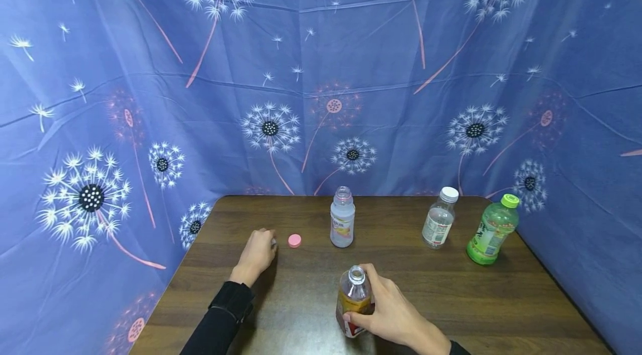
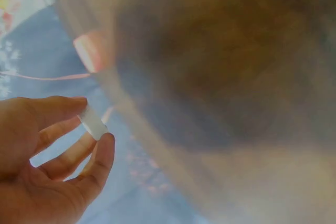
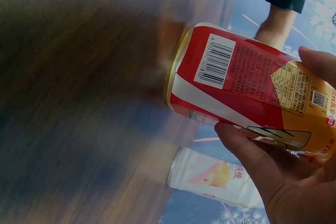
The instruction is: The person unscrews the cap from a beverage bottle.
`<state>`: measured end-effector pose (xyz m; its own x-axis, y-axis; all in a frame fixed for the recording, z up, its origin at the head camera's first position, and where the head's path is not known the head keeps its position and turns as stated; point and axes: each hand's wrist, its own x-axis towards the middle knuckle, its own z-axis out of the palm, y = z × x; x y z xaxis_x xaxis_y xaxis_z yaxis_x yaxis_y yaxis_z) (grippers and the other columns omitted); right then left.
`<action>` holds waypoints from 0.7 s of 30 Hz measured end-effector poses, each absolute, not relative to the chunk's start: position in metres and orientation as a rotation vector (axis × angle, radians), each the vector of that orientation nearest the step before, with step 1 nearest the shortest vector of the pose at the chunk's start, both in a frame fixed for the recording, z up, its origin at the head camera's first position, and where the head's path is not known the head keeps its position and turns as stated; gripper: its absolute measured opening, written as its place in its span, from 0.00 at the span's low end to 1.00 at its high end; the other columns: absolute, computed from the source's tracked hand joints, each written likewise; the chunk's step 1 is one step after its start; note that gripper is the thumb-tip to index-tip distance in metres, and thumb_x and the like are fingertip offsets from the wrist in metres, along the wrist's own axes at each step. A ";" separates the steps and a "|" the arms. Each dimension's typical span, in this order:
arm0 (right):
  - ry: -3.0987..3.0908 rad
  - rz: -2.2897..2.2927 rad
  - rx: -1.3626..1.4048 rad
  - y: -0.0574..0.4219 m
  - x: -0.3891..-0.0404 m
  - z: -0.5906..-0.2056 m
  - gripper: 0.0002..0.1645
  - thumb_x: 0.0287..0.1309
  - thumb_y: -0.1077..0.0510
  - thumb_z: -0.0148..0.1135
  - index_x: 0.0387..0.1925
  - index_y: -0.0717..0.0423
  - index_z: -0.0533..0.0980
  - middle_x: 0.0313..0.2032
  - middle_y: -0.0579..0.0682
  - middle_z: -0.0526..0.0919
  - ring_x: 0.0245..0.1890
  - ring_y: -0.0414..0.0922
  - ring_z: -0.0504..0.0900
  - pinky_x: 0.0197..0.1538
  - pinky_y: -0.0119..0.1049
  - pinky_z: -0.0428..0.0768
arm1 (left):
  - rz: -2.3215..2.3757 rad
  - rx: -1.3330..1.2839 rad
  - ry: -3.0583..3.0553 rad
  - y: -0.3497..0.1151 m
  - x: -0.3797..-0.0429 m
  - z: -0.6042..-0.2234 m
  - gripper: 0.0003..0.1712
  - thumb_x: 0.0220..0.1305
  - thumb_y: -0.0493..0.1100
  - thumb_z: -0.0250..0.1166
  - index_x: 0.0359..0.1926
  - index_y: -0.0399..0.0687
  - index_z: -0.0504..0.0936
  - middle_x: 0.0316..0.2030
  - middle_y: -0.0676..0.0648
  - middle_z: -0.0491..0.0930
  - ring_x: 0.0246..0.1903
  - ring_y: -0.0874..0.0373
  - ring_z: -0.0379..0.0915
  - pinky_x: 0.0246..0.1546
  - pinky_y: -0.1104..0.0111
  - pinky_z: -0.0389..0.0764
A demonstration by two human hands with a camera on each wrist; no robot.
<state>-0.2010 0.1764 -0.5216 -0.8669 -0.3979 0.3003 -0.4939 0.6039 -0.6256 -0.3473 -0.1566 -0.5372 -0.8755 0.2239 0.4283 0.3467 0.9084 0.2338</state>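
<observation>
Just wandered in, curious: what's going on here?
A person's right hand grips an uncapped red-and-yellow-labelled bottle, while the left hand pinches a small white cap. A pink cap lies on the table near an open upright bottle. A clear bottle and a green bottle, both capped, stand to the right.

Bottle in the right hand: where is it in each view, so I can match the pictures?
Head: bottle just below centre, upright, with the right hand around it.
Left wrist: not visible.
Right wrist: bottle across the right half, base toward the left, barcode showing.
Shared landmark: blue dandelion curtain.
</observation>
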 end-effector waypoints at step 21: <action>-2.696 1.083 0.728 0.176 -0.202 -0.521 0.47 0.47 0.36 0.78 0.62 0.41 0.63 0.44 0.36 0.84 0.42 0.32 0.84 0.42 0.32 0.84 | -0.621 -0.850 -2.549 -0.073 -0.286 -0.444 0.10 0.66 0.39 0.69 0.47 0.44 0.87 0.46 0.47 0.86 0.48 0.51 0.80 0.47 0.60 0.84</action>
